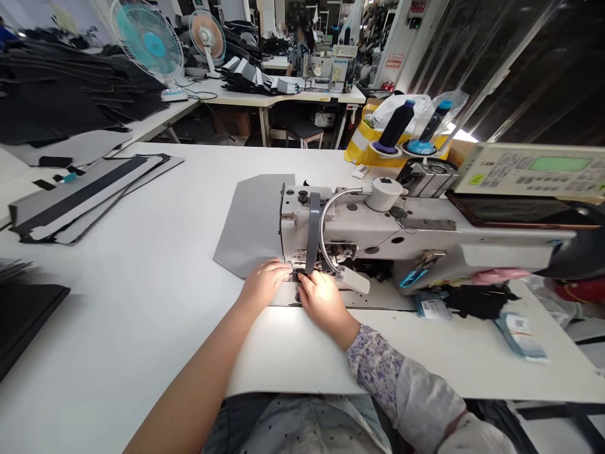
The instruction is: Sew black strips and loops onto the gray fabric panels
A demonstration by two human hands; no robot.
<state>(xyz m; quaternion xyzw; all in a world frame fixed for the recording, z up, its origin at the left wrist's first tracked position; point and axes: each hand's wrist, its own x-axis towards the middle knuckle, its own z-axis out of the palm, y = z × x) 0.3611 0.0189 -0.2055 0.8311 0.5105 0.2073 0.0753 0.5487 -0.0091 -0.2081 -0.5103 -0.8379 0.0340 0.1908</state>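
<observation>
At the sewing machine (pixel 350 221), my left hand (pixel 265 284) lies with outstretched fingers on the near edge of a grey fabric panel (pixel 255 217). Its fingertips reach the presser foot area. The panel extends behind and left of the machine head, which covers part of it. My right hand (pixel 324 301) rests on the machine bed just right of the needle area, its thumb and forefinger apart and pointing left. A small dark piece shows between the two hands near the foot; its kind is unclear. The needle tip is hidden.
Grey panels with black strips (pixel 89 195) lie at left on the white table (pixel 155 302), near a black stack (pixel 28 315). Thread cones (pixel 397 126), a control panel (pixel 534 167) and blue-handled snips (pixel 416 274) are at right. A fan (pixel 151 44) stands behind.
</observation>
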